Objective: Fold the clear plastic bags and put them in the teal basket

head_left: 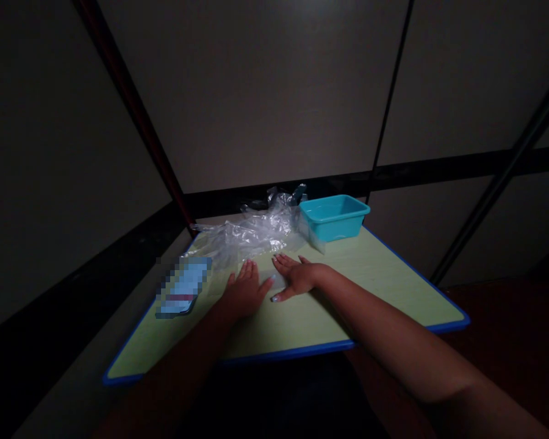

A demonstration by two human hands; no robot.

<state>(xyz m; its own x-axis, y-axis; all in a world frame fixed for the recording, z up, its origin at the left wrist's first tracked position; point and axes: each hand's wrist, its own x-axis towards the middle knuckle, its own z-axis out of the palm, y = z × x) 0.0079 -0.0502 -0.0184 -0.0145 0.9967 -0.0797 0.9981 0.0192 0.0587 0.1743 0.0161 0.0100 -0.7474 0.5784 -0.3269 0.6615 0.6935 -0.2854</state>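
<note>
My left hand (244, 292) lies flat on the pale green table (375, 274), fingers stretched out toward a heap of clear plastic bags (247, 235). My right hand (295, 277) rests flat beside it, fingers pointing left, nearly touching the left hand's thumb. Both hands appear to press on a thin clear plastic sheet (279, 277) at the near edge of the heap. Neither hand grips anything.
A turquoise plastic tub (333, 216) stands at the table's far edge, right of the bags. A blurred-out flat object (183, 286) lies near the table's left edge. The table has a blue rim and stands in a dim corner against grey panel walls.
</note>
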